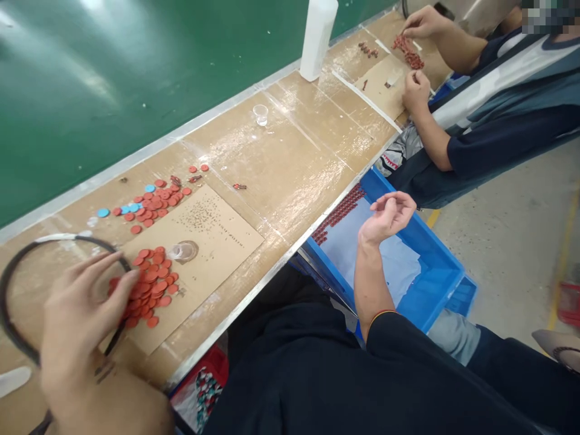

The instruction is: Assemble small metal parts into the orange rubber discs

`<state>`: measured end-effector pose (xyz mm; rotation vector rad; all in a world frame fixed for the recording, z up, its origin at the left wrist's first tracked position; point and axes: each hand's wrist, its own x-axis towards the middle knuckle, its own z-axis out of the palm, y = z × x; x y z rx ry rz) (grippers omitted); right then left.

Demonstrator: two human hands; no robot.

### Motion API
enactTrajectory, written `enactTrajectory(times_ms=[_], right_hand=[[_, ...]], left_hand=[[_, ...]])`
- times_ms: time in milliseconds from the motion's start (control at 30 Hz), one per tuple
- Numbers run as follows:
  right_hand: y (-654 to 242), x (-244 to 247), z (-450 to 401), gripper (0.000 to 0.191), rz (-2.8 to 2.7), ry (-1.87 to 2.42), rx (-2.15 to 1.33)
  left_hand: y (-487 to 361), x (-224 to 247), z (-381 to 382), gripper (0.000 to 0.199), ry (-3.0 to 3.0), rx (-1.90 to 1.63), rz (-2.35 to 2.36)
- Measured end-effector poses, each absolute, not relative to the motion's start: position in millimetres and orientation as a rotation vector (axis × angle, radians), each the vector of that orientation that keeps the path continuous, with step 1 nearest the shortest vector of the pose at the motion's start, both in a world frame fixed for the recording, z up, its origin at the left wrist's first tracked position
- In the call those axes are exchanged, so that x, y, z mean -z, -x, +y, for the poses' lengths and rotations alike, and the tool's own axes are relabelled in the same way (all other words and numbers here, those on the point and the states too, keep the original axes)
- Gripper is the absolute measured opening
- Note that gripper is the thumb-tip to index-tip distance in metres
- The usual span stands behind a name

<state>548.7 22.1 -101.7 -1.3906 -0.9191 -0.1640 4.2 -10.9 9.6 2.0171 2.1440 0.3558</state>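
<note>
My left hand [88,308] hovers at the left edge of a pile of red discs [151,281], with thumb and fingers stretched out and apart, and nothing shows between them. The pile lies on a sheet of brown cardboard [226,241]. Beside it on the cardboard are a small clear cup [183,251] lying on its side and a scatter of tiny metal bits [199,211]. My right hand [388,216] is raised over a blue bin [435,260], palm up, with its fingers curled in towards the thumb. Anything inside those fingers is hidden.
More red discs [163,199] and a few blue discs [103,212] lie behind the cardboard. A black cable [9,314] loops at the left. A clear cup [260,115] and a white bottle [318,39] stand further along. A co-worker's hands [417,90] handle small red parts [410,54].
</note>
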Motion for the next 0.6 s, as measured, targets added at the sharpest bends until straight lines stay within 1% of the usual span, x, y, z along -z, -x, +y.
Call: enactTrajectory(times_ms=[100,200,333,400,500,600], right_hand=[[-488,49,51,0.026,-1.28,1.275,-0.082],[-436,23,79,0.019,-1.782,1.173,-0.325],[-389,19,117,0.022,-2.152,1.184,-0.421],[-370,18,133,0.026,-2.253,1.279,-0.403],[-346,16,151,0.026,-2.417,1.454,-0.369],[-334,13,163,0.02,-2.566,1.538,-0.378]], left_hand=[[-12,-16,-9,0.062,-1.902,-0.28,2.088],[-15,-14,-8,0.056,-1.894,-0.324,2.026],[-5,1,-7,0.039,-1.854,-0.548,2.028],[0,4,-9,0.037,-1.84,-0.592,1.992],[3,3,-13,0.038,-1.822,-0.591,1.936],[4,0,-15,0.032,-1.84,-0.523,1.891]])
